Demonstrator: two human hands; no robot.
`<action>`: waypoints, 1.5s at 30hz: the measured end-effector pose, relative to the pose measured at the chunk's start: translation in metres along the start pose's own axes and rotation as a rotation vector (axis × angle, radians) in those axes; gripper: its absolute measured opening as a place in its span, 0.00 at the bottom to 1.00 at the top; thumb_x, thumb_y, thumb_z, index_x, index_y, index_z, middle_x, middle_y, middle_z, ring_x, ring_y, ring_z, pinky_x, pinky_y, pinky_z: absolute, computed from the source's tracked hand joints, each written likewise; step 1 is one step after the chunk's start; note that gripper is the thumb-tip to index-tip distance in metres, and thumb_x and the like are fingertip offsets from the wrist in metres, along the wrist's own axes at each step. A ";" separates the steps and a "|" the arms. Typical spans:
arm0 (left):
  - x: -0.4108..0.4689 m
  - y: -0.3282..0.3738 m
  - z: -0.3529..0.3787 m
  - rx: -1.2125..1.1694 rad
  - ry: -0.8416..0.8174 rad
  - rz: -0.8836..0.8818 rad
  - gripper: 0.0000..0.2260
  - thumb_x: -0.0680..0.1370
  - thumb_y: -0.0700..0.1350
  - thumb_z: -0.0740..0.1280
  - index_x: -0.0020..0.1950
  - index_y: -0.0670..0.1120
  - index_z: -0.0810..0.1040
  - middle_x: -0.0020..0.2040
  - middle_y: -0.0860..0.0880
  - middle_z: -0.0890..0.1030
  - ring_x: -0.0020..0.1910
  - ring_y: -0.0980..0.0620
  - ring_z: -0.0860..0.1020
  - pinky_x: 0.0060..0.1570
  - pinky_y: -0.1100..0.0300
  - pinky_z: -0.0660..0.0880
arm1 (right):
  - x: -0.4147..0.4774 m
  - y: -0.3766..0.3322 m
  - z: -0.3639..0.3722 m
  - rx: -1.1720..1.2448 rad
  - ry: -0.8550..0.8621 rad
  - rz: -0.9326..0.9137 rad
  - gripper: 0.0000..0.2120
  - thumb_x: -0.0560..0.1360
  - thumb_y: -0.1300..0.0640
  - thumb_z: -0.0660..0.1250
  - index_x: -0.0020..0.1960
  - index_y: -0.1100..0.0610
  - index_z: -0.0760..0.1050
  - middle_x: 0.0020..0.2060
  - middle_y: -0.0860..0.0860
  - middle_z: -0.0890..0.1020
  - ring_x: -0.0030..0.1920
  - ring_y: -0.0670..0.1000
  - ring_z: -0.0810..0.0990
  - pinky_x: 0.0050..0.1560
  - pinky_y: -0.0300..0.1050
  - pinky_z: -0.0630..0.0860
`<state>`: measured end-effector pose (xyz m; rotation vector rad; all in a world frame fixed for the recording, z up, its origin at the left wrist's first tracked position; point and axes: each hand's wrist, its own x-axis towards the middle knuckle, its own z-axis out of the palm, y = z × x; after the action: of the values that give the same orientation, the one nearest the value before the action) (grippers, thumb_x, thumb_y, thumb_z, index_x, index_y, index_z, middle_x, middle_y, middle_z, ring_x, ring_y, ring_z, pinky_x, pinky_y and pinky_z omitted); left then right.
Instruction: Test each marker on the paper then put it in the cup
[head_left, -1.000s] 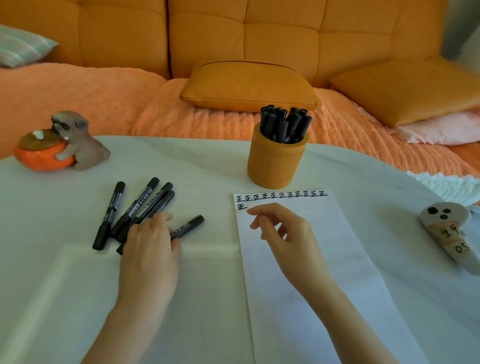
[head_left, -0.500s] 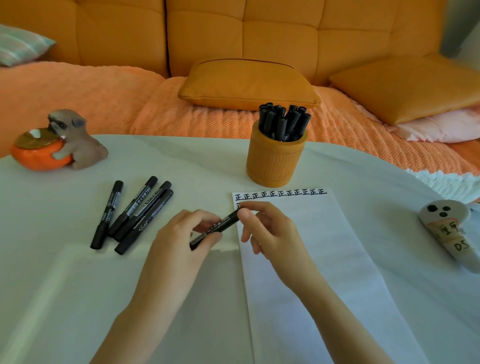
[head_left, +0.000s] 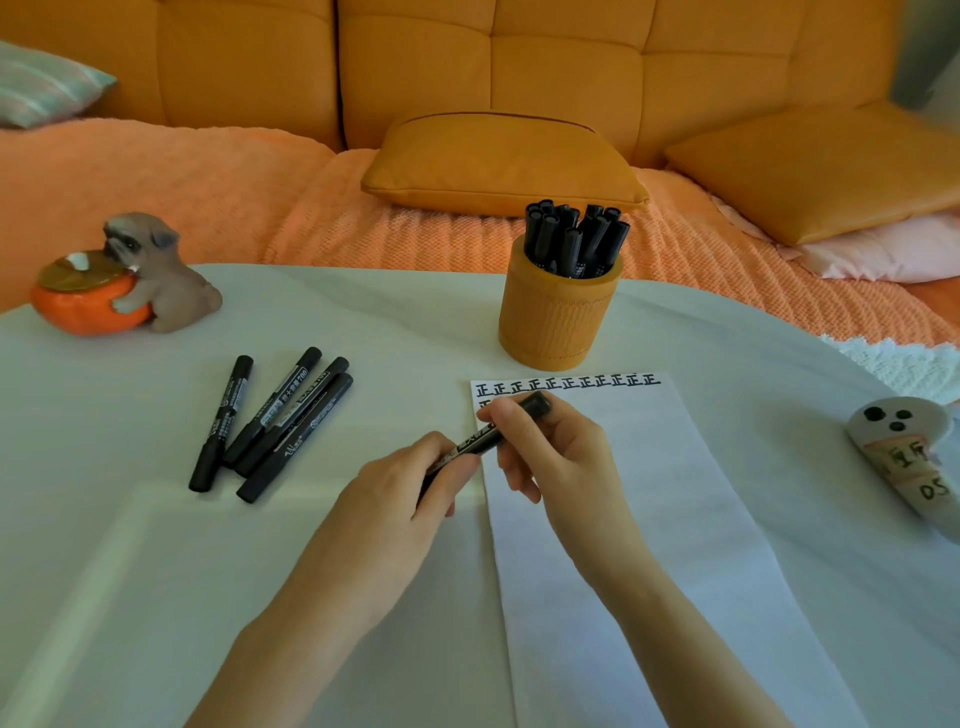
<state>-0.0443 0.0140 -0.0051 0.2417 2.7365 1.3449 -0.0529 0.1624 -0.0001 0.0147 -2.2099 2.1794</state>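
The left hand (head_left: 400, 483) and the right hand (head_left: 550, 447) hold together one black marker (head_left: 485, 434) just above the bench (head_left: 156, 571). The fingers (head_left: 441, 457) of the left hand are curled around the near end of the marker. The thumb and the fingers of the right hand pinch its far part, near the black cap. The marker is tilted, and its far end is over the top left corner of the paper (head_left: 649, 519).

The paper lies on the bench in front of the person. It has a row of black written signs along its top edge, and a second line begins below, partly hidden by the right hand. The orange cup (head_left: 558, 317) stands upright just behind the paper and is full of black pens (head_left: 574, 239). Four loose markers (head_left: 275, 421) lie close together on the bench to the left, well apart from the hands.

A small dog figure (head_left: 156, 275) that hugs an orange bowl (head_left: 83, 306) stands at the far left. A pale ghost-like toy (head_left: 904, 452) lies at the right edge. Behind the bench there is an orange sofa (head_left: 467, 62) with a cushion (head_left: 498, 161).
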 end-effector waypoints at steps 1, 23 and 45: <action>0.000 0.000 0.000 -0.003 -0.001 -0.001 0.13 0.75 0.58 0.55 0.41 0.50 0.72 0.36 0.49 0.75 0.28 0.55 0.67 0.32 0.58 0.65 | 0.000 0.000 0.000 -0.004 0.004 -0.004 0.12 0.78 0.56 0.65 0.44 0.65 0.77 0.27 0.50 0.74 0.27 0.46 0.69 0.31 0.34 0.66; -0.004 0.009 -0.002 -0.095 0.007 0.011 0.23 0.68 0.67 0.52 0.38 0.47 0.68 0.28 0.47 0.63 0.27 0.54 0.60 0.29 0.61 0.56 | 0.003 -0.005 -0.001 0.072 -0.025 0.052 0.12 0.80 0.55 0.60 0.42 0.60 0.74 0.23 0.46 0.69 0.25 0.46 0.67 0.28 0.35 0.65; -0.003 -0.002 0.008 -0.194 -0.061 0.006 0.06 0.80 0.48 0.53 0.51 0.59 0.65 0.38 0.56 0.72 0.38 0.59 0.72 0.38 0.65 0.67 | 0.029 -0.005 -0.032 0.094 0.156 0.014 0.11 0.77 0.56 0.66 0.43 0.64 0.80 0.29 0.59 0.80 0.30 0.54 0.81 0.25 0.39 0.67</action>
<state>-0.0408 0.0188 -0.0118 0.2716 2.5365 1.5642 -0.0811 0.1948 0.0062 -0.1621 -2.0300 2.2072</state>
